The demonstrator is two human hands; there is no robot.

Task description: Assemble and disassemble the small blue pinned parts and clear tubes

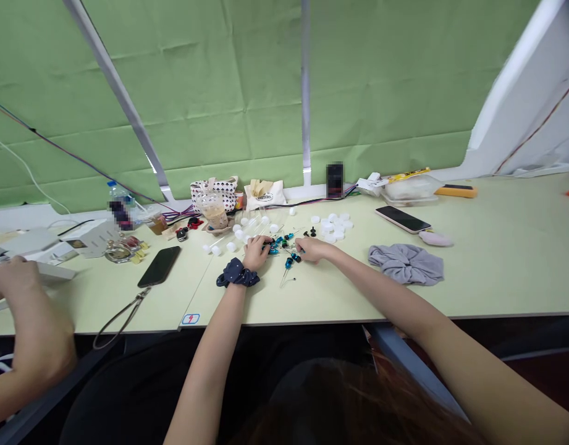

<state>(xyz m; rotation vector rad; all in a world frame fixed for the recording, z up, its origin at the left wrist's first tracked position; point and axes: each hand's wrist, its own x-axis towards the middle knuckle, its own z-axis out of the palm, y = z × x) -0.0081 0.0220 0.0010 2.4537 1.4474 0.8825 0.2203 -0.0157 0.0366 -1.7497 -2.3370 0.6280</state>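
Observation:
My left hand (pixel 256 250) rests on the pale green table (pixel 321 296) with a dark dotted scrunchie (pixel 236 275) on its wrist, fingers curled over a pile of small blue parts with thin stems (pixel 284 247). My right hand (pixel 314 249) lies just right of the pile, fingers pinched on one of the blue parts. White round caps (pixel 334 226) lie behind the pile, and more white caps (pixel 231 242) to its left. Small black pieces (pixel 311 233) sit between them.
A black phone (pixel 159 266) with a strap lies at left, another phone (pixel 403 219) at right. A grey scrunchie (pixel 407 263), a pink object (pixel 435 238), bags (pixel 217 193) and a plastic box (pixel 411 188) stand along the back. Another person's hand (pixel 10 278) works at far left.

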